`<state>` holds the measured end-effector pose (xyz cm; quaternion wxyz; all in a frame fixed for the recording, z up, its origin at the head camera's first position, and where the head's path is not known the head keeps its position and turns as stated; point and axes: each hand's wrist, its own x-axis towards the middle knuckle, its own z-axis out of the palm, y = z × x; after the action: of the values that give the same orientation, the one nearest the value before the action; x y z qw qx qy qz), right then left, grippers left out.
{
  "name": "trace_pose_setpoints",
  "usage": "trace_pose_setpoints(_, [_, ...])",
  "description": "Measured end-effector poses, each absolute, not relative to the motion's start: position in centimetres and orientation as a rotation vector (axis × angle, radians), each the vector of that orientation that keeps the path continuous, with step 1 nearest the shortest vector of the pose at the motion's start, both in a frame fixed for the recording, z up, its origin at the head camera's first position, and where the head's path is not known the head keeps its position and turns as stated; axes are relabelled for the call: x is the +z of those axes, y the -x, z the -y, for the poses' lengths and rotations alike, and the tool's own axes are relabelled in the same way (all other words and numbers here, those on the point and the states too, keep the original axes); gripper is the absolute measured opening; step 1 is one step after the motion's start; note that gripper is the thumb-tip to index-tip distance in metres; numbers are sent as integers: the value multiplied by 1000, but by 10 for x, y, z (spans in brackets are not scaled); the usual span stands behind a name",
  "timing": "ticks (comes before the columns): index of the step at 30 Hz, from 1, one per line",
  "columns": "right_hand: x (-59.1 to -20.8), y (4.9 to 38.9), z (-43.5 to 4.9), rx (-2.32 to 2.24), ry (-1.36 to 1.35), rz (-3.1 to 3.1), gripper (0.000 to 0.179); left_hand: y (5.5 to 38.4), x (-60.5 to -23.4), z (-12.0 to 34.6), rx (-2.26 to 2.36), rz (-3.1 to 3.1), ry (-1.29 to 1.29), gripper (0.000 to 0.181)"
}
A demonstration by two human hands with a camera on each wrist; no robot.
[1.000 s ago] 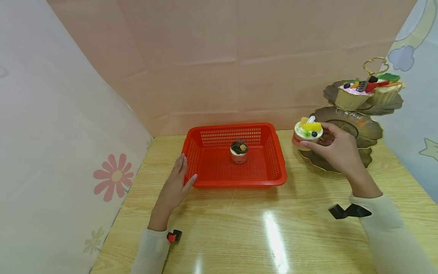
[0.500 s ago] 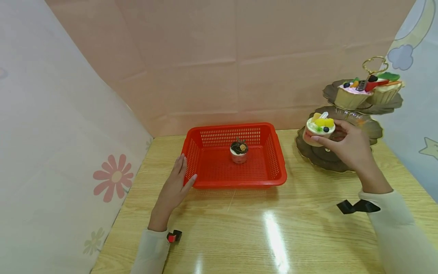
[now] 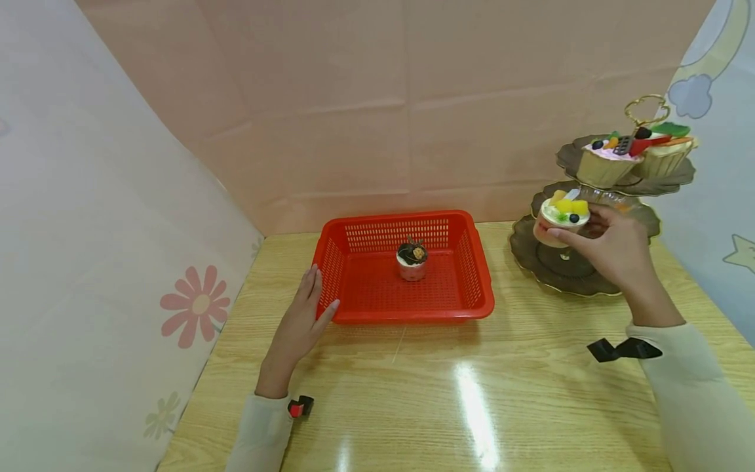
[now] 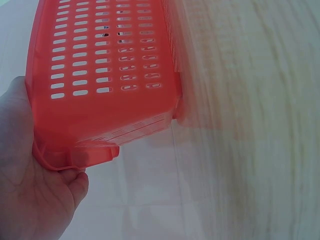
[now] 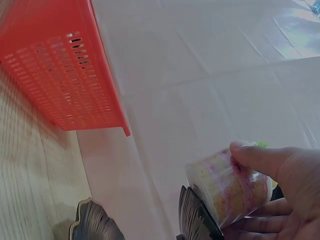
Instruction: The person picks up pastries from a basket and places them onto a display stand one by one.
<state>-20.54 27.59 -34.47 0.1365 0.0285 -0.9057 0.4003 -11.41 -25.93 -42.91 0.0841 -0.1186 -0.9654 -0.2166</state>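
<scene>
A clear dessert cup (image 3: 560,226) topped with cream, yellow fruit and a blueberry is gripped between the thumb and fingers of my right hand (image 3: 620,252). In the right wrist view the cup (image 5: 230,186) tilts, its base close against a dark scalloped tier (image 5: 197,215). This belongs to the brown tiered stand (image 3: 531,265) at the right. My left hand (image 3: 296,326) holds the near left corner of the red plastic basket (image 3: 407,316); in the left wrist view its fingertips (image 4: 77,187) curl under the rim. A chocolate-topped dessert cup (image 3: 411,265) stands inside the basket.
On the stand's upper tier sit two cupcakes, one with pink cream (image 3: 607,167) and another with green and red toppings (image 3: 666,157). A gold handle (image 3: 645,110) rises above them. The wooden table (image 3: 401,393) meets a peach backdrop (image 3: 330,131) behind the basket.
My right hand has carried the fruit-topped dessert cup to the right and slightly back, from the stand's left edge to over its lower tiers. The left hand and basket have stayed put.
</scene>
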Motion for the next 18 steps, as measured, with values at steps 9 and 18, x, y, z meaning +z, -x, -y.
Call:
trace_pose_setpoints(9, [-347,215,-282,1174,-68,2527,69,114,-428,259,-668,2878,354,79])
trace_pose_setpoints(18, [-352,223,-287,1126,-22,2509,69,115,-429,259,-660,2878,357,81])
